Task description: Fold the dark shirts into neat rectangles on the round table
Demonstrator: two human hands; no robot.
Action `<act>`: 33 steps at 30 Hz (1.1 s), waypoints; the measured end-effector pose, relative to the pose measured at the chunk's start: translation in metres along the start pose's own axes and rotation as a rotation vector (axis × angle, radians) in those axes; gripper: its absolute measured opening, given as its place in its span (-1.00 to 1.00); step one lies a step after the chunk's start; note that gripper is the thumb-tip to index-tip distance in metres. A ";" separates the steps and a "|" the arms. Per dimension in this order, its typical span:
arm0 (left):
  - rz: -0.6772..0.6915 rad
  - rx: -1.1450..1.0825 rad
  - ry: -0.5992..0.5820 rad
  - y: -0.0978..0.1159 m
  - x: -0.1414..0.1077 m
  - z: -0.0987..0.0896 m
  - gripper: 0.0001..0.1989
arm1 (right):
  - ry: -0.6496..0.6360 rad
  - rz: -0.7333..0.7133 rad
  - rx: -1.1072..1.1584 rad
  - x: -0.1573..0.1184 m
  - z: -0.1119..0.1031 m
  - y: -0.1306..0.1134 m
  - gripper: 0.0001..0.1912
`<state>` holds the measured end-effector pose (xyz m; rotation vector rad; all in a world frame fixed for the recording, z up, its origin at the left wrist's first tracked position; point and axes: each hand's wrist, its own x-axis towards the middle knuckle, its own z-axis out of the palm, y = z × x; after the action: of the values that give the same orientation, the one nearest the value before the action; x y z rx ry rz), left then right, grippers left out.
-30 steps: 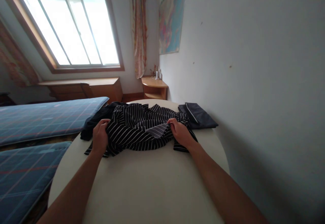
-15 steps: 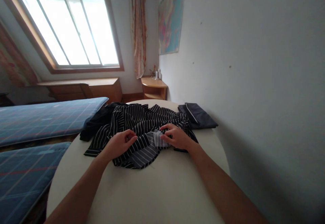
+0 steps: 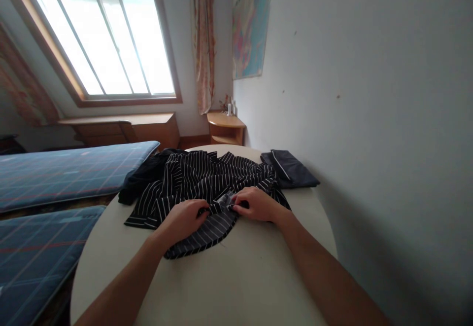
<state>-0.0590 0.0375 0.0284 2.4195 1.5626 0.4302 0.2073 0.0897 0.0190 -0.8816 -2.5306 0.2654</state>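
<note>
A black shirt with white stripes (image 3: 199, 175) lies spread and rumpled on a round, cream-coloured table (image 3: 236, 276). My left hand (image 3: 186, 217) has its fingers closed on the shirt's near edge, left of its middle. On the same edge, a little to the right, my right hand (image 3: 254, 203) pinches the cloth. Between the two hands a narrow strip of the fabric is gathered up. Below it the greyish inner side shows, with a curved hem hanging toward me on the tabletop.
Dark folded cloth (image 3: 291, 170) lies at the table's right, close to the white wall (image 3: 388, 119). Black clothing (image 3: 140, 178) is bunched at the left edge. Blue plaid mattresses (image 3: 66, 173) stand left of the table. Behind are a desk (image 3: 148, 124) and a corner shelf (image 3: 225, 120).
Both hands have come down toward me slightly, and the left has closed on the shirt's edge. The cloth between them is now gathered, and the hem reaches a bit nearer to me.
</note>
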 end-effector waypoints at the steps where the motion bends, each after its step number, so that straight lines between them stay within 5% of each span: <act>1: 0.001 -0.079 -0.036 0.002 -0.002 -0.004 -0.79 | 0.012 0.017 -0.001 0.000 -0.003 -0.002 -0.83; 5: 0.019 -0.371 -0.238 0.009 -0.008 -0.012 -0.63 | -0.007 0.099 0.124 -0.002 -0.012 -0.009 -0.57; 8: 0.008 -0.356 -0.293 0.011 -0.010 -0.010 -0.62 | 0.047 0.131 0.142 -0.003 -0.012 -0.009 -0.70; 10: 0.054 -0.295 -0.280 0.012 -0.010 -0.006 -0.67 | 0.070 0.131 0.112 -0.003 -0.009 -0.006 -0.80; 16: 0.127 -0.147 -0.250 0.010 -0.010 0.004 -0.69 | -0.055 0.161 0.139 -0.005 0.001 0.005 -0.44; 21: 0.088 -0.099 -0.133 -0.001 -0.007 0.016 -0.71 | -0.077 0.190 0.146 -0.003 0.000 0.005 -0.63; 28: 0.032 -0.069 -0.047 -0.019 0.003 0.023 -0.66 | 0.154 -0.027 0.138 0.004 -0.006 -0.031 -0.82; 33: -0.028 -0.068 -0.032 -0.025 0.004 0.017 -0.63 | -0.079 -0.124 0.233 0.001 -0.001 -0.062 -0.73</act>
<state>-0.0720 0.0511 0.0048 2.3398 1.5415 0.4305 0.1732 0.0424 0.0401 -0.6335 -2.5482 0.5523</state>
